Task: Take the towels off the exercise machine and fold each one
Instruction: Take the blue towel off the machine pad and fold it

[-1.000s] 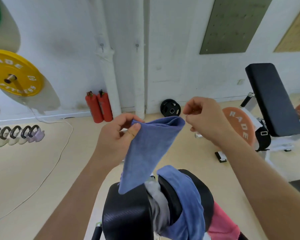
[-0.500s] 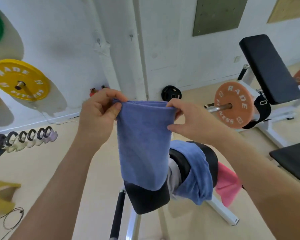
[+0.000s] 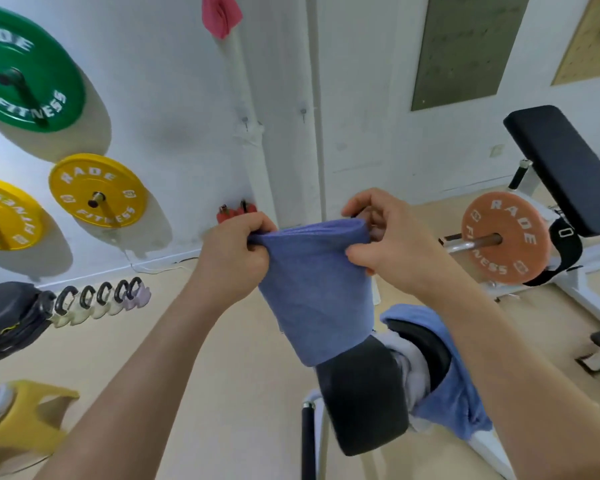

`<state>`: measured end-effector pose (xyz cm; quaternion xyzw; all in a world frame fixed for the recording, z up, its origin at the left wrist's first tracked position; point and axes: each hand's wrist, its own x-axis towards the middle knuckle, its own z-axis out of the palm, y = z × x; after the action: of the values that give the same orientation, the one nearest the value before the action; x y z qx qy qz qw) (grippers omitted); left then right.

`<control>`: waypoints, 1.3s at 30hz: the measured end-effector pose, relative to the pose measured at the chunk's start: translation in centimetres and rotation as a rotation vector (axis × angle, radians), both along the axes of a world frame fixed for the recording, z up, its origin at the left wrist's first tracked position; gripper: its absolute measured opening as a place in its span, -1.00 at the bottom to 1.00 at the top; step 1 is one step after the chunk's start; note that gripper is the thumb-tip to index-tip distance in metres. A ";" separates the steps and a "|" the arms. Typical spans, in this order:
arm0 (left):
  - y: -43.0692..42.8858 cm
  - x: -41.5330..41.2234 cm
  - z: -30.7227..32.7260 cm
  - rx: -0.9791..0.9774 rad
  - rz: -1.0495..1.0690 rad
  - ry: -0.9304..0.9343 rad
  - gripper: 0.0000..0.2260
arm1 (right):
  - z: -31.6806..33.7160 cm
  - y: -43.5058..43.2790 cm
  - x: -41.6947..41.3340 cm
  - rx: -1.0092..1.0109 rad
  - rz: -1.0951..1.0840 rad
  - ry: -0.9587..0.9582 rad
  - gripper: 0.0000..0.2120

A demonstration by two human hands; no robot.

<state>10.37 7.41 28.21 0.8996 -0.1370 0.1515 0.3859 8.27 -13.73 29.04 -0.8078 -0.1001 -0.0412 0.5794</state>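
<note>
As hands (image 3: 234, 258) (image 3: 392, 251) pinch it, the blue towel (image 3: 312, 299) hides the pad (image 3: 364, 393)'s top.

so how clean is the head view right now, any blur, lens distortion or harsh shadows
Head view: the blue towel, left hand and right hand are reasonably sharp; head view's lower left smears with motion blur, worst on the yellow object; head view's wide lens bows the white pipe; the green weight plate throws a soft shadow down-right, with no glare evident.

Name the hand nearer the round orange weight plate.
Right. The right hand pinches the blue cloth towel on the side toward the round orange weight plate; the left hand holds its far side.
</note>
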 end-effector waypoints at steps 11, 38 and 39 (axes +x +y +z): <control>15.0 1.5 -1.4 -0.110 -0.535 0.786 -0.76 | -3.9 13.7 0.7 0.417 0.079 0.596 -0.75; -6.5 -1.6 -32.6 0.569 -0.811 0.622 -0.78 | -32.7 -5.0 -3.7 0.296 -0.776 1.178 -0.76; -6.5 -2.5 -33.8 0.595 -0.867 0.663 -0.78 | -33.7 -5.2 -4.4 0.299 -0.811 1.200 -0.79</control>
<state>7.90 0.89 -5.57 0.8304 -0.3990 -0.3512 0.1669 3.84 -18.97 -4.68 -0.5774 0.5469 0.1834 0.5778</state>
